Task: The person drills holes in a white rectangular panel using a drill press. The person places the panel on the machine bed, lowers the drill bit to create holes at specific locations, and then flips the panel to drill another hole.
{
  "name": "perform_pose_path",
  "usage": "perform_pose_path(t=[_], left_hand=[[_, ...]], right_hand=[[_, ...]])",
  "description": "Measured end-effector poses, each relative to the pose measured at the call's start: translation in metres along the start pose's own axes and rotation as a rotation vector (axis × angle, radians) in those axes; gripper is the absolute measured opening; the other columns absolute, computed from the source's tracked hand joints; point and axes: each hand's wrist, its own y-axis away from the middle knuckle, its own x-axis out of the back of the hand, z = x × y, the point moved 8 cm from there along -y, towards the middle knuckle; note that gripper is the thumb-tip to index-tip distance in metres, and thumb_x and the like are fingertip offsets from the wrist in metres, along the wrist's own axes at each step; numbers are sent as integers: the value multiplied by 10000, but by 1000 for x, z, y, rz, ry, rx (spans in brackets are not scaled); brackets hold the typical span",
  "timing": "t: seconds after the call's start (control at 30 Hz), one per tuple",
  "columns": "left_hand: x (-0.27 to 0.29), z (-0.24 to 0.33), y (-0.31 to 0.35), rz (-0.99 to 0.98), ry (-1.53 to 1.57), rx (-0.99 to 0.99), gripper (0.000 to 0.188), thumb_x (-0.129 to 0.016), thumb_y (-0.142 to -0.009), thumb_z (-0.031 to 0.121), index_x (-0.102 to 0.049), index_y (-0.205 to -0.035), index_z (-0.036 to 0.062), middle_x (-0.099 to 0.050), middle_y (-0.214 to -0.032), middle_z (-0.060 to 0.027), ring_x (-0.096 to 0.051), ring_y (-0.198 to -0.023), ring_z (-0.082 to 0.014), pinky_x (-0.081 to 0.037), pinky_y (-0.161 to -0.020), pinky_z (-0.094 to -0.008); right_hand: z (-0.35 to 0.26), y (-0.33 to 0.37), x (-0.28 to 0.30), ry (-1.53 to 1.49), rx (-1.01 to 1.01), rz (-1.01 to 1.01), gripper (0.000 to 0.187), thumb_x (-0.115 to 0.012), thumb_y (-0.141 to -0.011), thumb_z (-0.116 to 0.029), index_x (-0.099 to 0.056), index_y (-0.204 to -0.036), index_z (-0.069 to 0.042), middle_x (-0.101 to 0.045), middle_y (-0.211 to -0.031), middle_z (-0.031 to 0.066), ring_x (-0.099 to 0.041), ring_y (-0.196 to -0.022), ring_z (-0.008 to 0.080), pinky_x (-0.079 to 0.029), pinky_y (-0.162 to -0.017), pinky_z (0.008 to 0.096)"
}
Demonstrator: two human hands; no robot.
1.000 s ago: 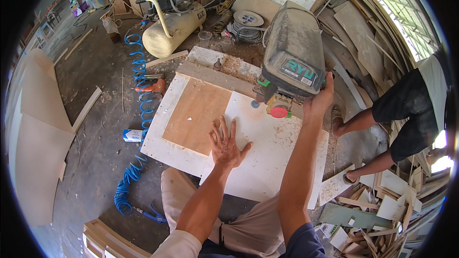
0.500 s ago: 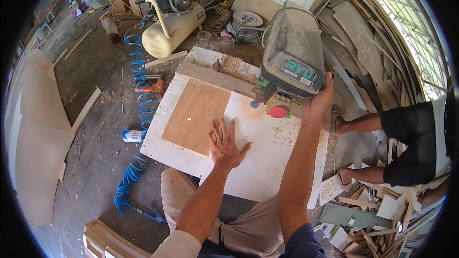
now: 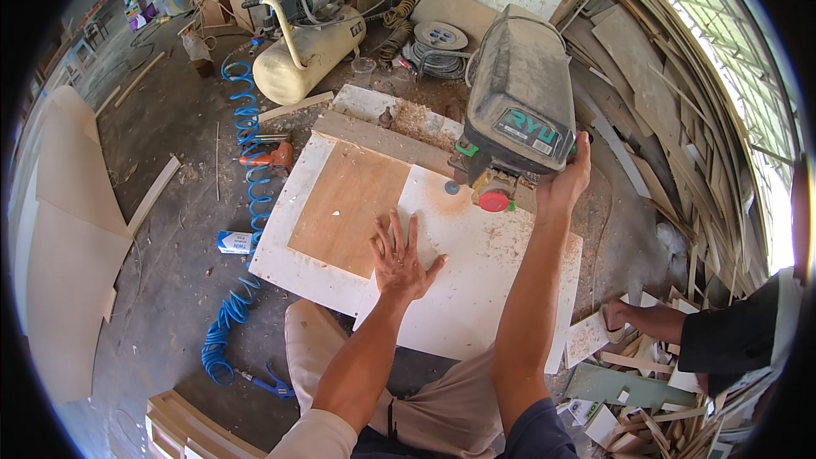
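My left hand [image 3: 400,263] lies flat with spread fingers on a white board [image 3: 438,306], its fingertips close to a brown plywood panel [image 3: 348,200]. My right hand [image 3: 565,178] is closed round a handle at the right side of a dusty bench drill press [image 3: 523,76]; the head hides part of that grip. A red button [image 3: 493,201] sits on the drill's front. Beside it a round grey-blue spot [image 3: 453,188] shows at the board, with reddish dust around; whether it is a bit or a hole I cannot tell.
A coiled blue air hose [image 3: 248,123] runs along the floor at left, by an orange power tool [image 3: 276,155]. Behind stands a cream air compressor [image 3: 310,55]. Offcuts [image 3: 646,365] pile up at right, near another person's leg [image 3: 650,320].
The other person at right has moved further out of view, with one leg showing now instead of two. My hands and the drill press stay nearly where they were.
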Motion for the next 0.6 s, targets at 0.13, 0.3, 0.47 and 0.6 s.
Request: perform_pose_path(t=[0.13,0.3,0.47,0.6], left_hand=[[0,2,0,5,-6,-3,1062,-401,-921,823,-59,-1682,165,54,-1724,-227,-10,-1570,-499,-127,-1230,-637],[0,1,0,16,-14,-1,1057,-397,-925,818,-65,-1682,159,31,-1723,-234,-29,-1566,-505,-136,-1224,-634],[1,1,0,44,-24,-12,1054,-400,-927,814,-76,-1681,153,10,-1720,-241,-62,-1558,-514,-141,-1219,-631],[0,1,0,63,-24,-21,1051,-400,-929,812,-82,-1680,150,5,-1719,-242,-78,-1553,-520,-141,-1216,-634]], right_hand=[[1,-5,6,5,13,-2,241,-557,-1090,-273,-573,-913,-110,-523,-821,-41,-527,-723,51,-455,-673,238],[3,-7,8,6,12,-17,231,-563,-1086,-268,-576,-916,-112,-523,-830,-46,-520,-721,44,-450,-675,233],[0,-2,4,0,16,7,229,-565,-1084,-267,-577,-915,-114,-524,-816,-46,-520,-712,43,-446,-662,229],[0,-1,3,2,18,3,230,-566,-1083,-271,-577,-913,-116,-522,-800,-47,-522,-699,43,-446,-651,229]])
